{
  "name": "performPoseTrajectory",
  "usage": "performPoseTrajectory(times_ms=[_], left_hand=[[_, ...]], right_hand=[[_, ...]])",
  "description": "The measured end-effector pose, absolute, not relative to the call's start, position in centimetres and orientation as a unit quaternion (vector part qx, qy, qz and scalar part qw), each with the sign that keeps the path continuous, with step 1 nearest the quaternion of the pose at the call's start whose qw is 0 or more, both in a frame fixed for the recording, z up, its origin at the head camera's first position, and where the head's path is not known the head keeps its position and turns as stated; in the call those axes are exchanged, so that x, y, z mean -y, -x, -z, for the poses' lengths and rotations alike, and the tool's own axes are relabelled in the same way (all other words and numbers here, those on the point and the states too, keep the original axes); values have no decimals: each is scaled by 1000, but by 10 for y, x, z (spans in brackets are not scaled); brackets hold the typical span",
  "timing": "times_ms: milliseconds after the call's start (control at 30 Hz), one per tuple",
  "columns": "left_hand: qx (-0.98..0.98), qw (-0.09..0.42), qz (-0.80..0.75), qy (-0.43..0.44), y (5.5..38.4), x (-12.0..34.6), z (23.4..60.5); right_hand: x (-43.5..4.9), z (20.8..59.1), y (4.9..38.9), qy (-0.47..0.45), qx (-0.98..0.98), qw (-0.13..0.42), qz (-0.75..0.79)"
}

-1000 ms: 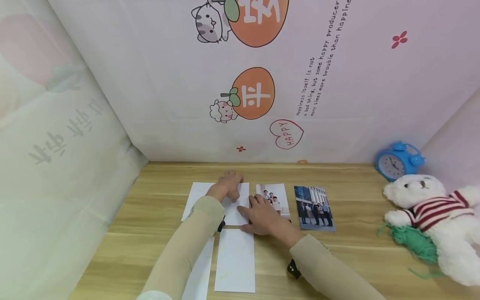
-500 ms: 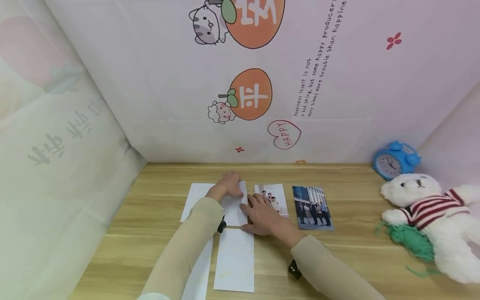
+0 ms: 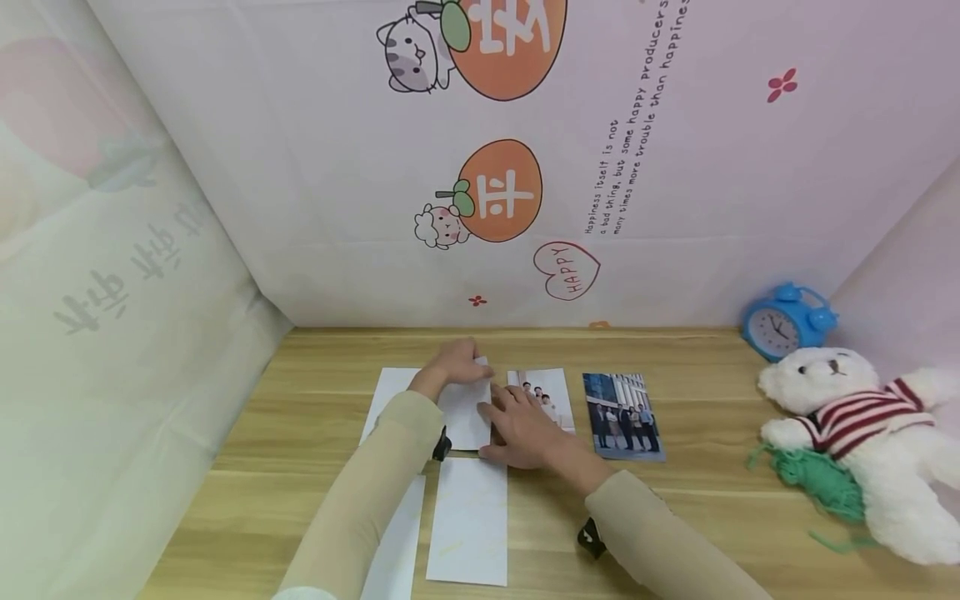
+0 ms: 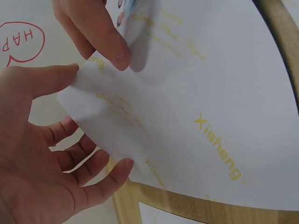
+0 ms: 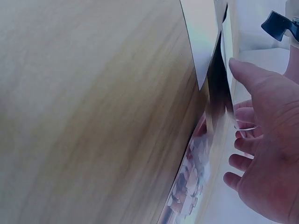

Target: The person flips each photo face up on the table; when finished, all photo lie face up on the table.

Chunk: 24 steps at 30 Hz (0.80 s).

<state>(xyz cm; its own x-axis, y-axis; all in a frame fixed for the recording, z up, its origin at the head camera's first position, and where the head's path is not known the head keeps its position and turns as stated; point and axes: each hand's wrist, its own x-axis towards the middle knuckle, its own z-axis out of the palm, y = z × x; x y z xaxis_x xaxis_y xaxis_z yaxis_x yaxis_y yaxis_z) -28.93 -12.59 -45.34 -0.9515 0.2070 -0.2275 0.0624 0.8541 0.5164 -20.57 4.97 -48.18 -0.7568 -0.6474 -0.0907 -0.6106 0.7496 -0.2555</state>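
Note:
My left hand [image 3: 453, 362] pinches the far right part of a white-backed sheet of photo paper [image 3: 467, 421], its edge lifted and bent. Yellow lettering runs over the sheet's back in the left wrist view, where the thumb lies at its corner and the other fingers at its edge. My right hand [image 3: 521, 425] rests at the sheet's right side, partly over a family photo [image 3: 555, 400], its fingers touching the sheet. In the right wrist view its thumb [image 5: 245, 72] is beside the sheet's edge. The sheet's picture side is mostly hidden.
Another white sheet [image 3: 378, 396] lies partly under my left arm. Two more white sheets, one of them a long sheet [image 3: 468, 521], lie nearer. To the right are a group photo [image 3: 624, 417], a white teddy bear [image 3: 843, 417], green yarn [image 3: 817, 483] and a blue alarm clock [image 3: 780, 325].
My left hand has gone from lying over the sheet to pinching its far right part and lifting it. My right hand has stayed almost in place.

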Motion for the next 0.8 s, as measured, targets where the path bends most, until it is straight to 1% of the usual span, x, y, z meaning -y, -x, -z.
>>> performPoseTrajectory(times_ms=[200, 333, 433, 600, 800], left_hand=[[-941, 127, -307, -58, 292, 131, 451], [-935, 118, -331, -55, 296, 134, 453], [-928, 117, -350, -46, 297, 136, 451], [-917, 109, -381, -47, 296, 139, 449], [-904, 95, -414, -50, 297, 140, 449]], right_hand=[[-50, 481, 207, 349, -927, 69, 117], [-50, 481, 208, 354, -924, 35, 142], [-49, 480, 207, 355, -922, 19, 155], [-47, 479, 207, 348, -923, 22, 160], [-47, 480, 209, 341, -926, 8, 161]])
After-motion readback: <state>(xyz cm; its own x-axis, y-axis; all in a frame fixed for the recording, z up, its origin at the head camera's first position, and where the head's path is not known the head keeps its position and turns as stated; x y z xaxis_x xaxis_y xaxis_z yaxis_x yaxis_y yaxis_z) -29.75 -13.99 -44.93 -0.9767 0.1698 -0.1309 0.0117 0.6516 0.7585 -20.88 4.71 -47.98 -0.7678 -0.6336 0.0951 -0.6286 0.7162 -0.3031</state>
